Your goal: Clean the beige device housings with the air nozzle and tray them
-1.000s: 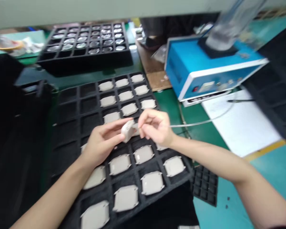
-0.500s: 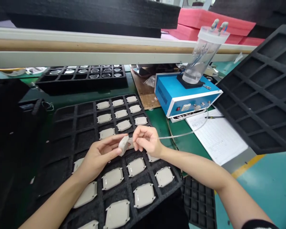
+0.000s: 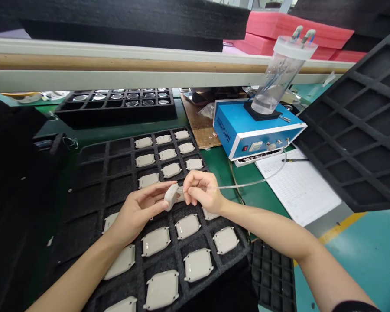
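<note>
The green desk (image 3: 221,167) carries a black foam tray (image 3: 117,169) at centre, its cells keeping pale plastic housings (image 3: 187,226) separated. A blue control unit (image 3: 258,136) stands upper right; its clear tube (image 3: 250,184) runs to the right hand (image 3: 203,190), whose fingers (image 3: 190,185) pinch the tube against a held housing (image 3: 171,196), gripped by the left hand (image 3: 134,212) above the tray.

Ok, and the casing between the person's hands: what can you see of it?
A pale grey casing, rounded-cornered and squarish, smooth and plastic-looking. It stands tilted on edge, held in the left hand above the black foam tray. The right hand, pinching a clear tube, is right beside it; whether they touch is unclear.
</note>
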